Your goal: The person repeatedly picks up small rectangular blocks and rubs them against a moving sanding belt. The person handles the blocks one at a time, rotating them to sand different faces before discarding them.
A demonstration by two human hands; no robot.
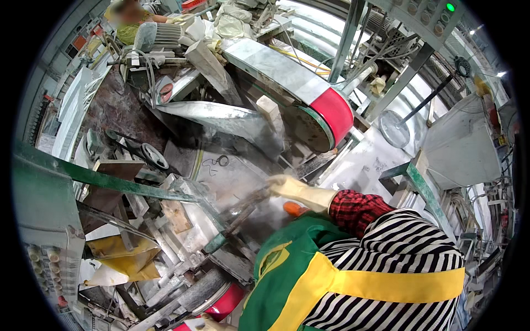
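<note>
My right hand (287, 188), in a cream glove below a red-and-black plaid cuff, is closed at the upper end of a dark, grimy bar-shaped piece (243, 207). The piece slants down and left toward a green metal frame; its exact kind is unclear. Beneath the right forearm shows a small orange thing (295, 208), partly covered by my green apron. At the lower edge, a cream patch beside a red machine guard (226, 303) appears to be my left hand (212, 323). Its fingers are cut off from view, so their state is hidden.
Beyond my right hand stands a dusty machine with a white-and-red curved guard (334, 116). Green frame bars (127, 185) cross at left, and another (422, 190) stands at right. A coiled wire (222, 160) lies on a dusty surface. Another person (130, 25) is at the far left.
</note>
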